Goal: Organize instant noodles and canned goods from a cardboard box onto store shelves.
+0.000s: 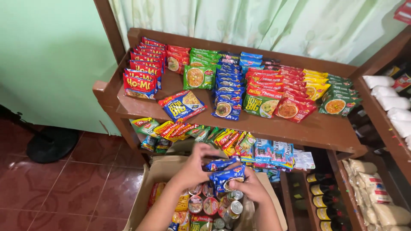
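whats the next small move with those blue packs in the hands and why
Probably lift the blue noodle packs up to the blue row on the top shelf. Both the left hand and right hand grip them above the cardboard box, and that row holds matching blue packs.

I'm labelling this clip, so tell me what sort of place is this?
Probably a small neighbourhood shop or its stockroom. Rows of noodle packets lie sorted by colour on a wooden shelf, bottles stand lower down, and both hands hold blue packets over a cardboard box of tins.
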